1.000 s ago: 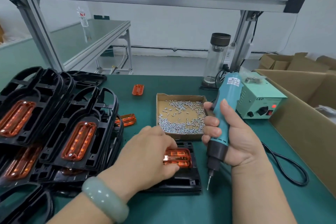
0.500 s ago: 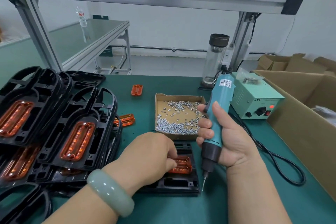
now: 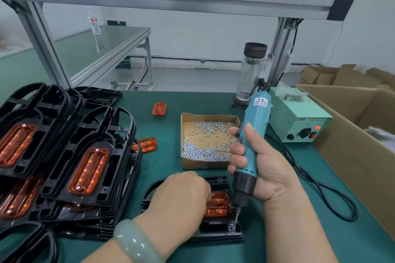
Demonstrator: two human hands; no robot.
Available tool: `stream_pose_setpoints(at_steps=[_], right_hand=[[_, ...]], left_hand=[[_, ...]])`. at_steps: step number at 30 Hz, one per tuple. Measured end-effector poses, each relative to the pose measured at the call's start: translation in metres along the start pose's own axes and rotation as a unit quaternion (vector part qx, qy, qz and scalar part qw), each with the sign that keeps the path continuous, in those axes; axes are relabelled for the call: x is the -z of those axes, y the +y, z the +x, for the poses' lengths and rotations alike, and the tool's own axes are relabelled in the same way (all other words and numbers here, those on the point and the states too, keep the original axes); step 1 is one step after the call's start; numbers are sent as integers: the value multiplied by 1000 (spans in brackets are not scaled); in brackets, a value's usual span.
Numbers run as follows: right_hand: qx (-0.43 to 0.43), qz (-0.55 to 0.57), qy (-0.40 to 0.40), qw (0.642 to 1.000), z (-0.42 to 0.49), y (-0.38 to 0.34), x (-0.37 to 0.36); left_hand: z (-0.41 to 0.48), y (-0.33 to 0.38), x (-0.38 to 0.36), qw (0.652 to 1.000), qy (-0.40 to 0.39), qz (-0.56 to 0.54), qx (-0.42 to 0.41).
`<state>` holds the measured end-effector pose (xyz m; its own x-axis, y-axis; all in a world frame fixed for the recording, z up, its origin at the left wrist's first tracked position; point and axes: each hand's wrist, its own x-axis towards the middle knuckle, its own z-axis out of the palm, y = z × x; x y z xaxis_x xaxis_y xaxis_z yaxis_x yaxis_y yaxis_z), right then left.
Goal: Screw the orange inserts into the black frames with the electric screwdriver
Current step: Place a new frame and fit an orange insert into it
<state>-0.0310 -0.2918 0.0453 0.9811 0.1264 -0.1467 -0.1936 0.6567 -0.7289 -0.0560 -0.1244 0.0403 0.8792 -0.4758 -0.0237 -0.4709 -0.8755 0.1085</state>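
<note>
From the head camera, I see my left hand (image 3: pixel 181 196) lying over one orange insert (image 3: pixel 220 205). The fingers curl down on it and hold it in place. The insert is see-through, shiny and rounded, with ridges inside. It sits in a flat black frame (image 3: pixel 215 235) on the green table (image 3: pixel 166 126), close to me.

My right hand (image 3: pixel 263 168) is wrapped tight round the blue screwdriver (image 3: pixel 254 134). It stands almost upright. Its thin tip points down at the frame's near right corner, just beside the insert.

Behind the hands is a small cardboard box (image 3: pixel 203 164) full of little silver screws (image 3: pixel 205 151). On the left is a big stack of frames (image 3: pixel 85 156) with orange inserts already in them. Two loose inserts (image 3: pixel 159 109) lie on the table near the stack. A pale green power box (image 3: pixel 299 121) sits on the right.
</note>
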Motion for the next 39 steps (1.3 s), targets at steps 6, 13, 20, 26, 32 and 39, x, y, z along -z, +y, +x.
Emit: stream_pose_setpoints(at_steps=[6,13,20,26,32,39], right_hand=[[-11,-2,0,1000,1,2,0],[-16,-2,3,1000,0,1,-5],[-17,1,4,1000,0,0,-3],[-12,3,7,1000,2,1,-1],[-11,-3,4,1000,2,2,-2],[-3,5,6,1000,3,4,-4]], left_hand=[[0,-2,13,997,3,-77,-10],[70,-20,33,991,90,-40,90],[104,-24,21,988,-2,67,137],[105,-25,17,989,70,22,129],[98,-26,23,958,123,-210,149],[43,-16,29,811,240,-514,143]])
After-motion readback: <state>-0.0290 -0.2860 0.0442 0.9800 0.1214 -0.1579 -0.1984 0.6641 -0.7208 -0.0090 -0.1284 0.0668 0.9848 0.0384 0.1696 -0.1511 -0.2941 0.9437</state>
